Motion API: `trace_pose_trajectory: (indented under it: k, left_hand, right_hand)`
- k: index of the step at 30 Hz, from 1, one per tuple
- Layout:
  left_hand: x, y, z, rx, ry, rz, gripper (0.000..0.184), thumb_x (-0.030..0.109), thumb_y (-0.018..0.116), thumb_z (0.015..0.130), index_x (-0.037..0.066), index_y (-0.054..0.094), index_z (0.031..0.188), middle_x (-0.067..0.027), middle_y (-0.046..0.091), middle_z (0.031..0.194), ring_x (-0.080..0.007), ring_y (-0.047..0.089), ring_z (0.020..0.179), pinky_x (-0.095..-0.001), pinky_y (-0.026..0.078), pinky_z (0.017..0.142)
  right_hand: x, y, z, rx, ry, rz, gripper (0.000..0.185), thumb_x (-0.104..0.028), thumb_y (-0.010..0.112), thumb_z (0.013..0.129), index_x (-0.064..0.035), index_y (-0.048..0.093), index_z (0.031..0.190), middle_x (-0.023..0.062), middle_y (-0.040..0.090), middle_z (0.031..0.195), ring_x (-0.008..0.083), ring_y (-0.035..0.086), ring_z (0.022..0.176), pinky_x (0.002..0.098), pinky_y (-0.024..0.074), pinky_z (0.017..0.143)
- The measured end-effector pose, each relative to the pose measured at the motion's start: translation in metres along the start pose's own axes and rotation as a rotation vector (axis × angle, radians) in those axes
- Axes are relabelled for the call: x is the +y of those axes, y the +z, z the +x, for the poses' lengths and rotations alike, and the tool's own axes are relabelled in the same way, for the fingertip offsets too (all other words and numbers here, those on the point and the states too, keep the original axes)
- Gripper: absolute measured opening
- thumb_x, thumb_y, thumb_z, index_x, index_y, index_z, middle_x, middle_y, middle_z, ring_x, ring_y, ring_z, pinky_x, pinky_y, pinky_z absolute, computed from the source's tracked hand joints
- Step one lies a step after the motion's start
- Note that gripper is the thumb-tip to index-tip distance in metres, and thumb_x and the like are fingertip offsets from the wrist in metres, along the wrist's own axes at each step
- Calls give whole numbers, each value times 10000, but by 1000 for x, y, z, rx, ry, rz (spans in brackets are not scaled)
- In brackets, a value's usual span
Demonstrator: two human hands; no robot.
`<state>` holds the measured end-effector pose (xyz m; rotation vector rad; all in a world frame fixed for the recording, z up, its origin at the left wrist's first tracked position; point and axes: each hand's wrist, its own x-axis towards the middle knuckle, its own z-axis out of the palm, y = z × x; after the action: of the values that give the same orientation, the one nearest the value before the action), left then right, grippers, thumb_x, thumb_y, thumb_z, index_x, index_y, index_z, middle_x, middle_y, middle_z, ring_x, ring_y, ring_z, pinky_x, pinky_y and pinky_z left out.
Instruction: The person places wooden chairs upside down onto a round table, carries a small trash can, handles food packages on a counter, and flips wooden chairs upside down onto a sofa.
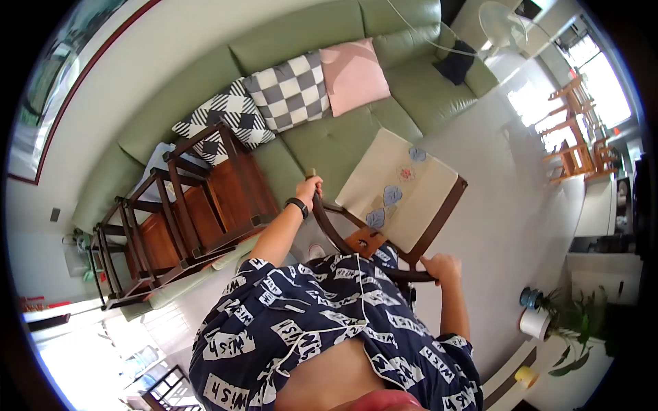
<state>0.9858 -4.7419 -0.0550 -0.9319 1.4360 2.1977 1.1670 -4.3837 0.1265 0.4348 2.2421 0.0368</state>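
A dark wooden armchair (449,219) with a curved top rail stands against my body. Its seat carries a cream cushion (425,198) with blue flower-like patches and a red motif. My left hand (310,190), with a black watch on the wrist, is wrapped round one end of the curved rail. On the other side, my right hand (443,267) grips the rail near its far end. A carved brown back panel (364,241) shows between the rail and the seat. The chair's legs are mostly hidden.
A long green sofa (301,34) curves behind, bearing checked cushions (288,89) and a pink cushion (353,75). Several dark wooden stools (185,198) lie upturned on its left part. Potted plants (538,322), a fan (504,24) and wooden chairs (572,133) stand right.
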Motion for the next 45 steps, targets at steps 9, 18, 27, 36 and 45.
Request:
trace_pose_trajectory:
  k: [9, 18, 27, 36, 45]
  left_hand:
    - [24, -37, 46, -84, 249, 214, 127, 119, 589, 778, 19, 532, 726, -79, 550, 660, -190, 537, 599, -327, 436, 565]
    - [4, -51, -4, 28, 440, 573, 334, 53, 537, 721, -6, 596, 1045, -110, 613, 953, -218, 572, 902, -320, 448, 795]
    - [-4, -1, -135, -342, 828, 1116, 813, 141, 636, 634, 130, 307, 1377, -120, 369, 1354, -342, 305, 1286, -482, 212, 1054]
    - [14, 31, -48, -110, 962, 1285, 368, 285, 716, 625, 104, 628, 933, -89, 603, 889, -311, 573, 890, -424, 414, 810]
    - [37, 40, -22, -92, 443, 1389, 302, 311, 704, 675, 120, 642, 900, -114, 654, 822, -321, 623, 810, -407, 497, 703]
  right_hand:
    - [-64, -61, -11, -49, -102, -23, 485, -434, 390, 864, -72, 710, 902, 110, 696, 789, 218, 681, 784, 323, 511, 734]
    - [-189, -52, 40, 43, -356, -242, 523, -455, 357, 881, -80, 682, 1047, 107, 653, 1106, 267, 619, 1039, 394, 528, 780]
    - [-259, -100, 65, -95, -412, -196, 459, -309, 354, 887, -30, 655, 680, 123, 631, 593, 241, 624, 524, 362, 498, 547]
    - [-281, -118, 120, -277, -527, -127, 350, -269, 430, 832, -4, 656, 798, 117, 648, 672, 201, 620, 520, 325, 498, 501]
    - [-250, -134, 193, 123, -1150, 217, 331, -263, 456, 862, 26, 614, 895, 172, 656, 950, 346, 650, 743, 440, 507, 664]
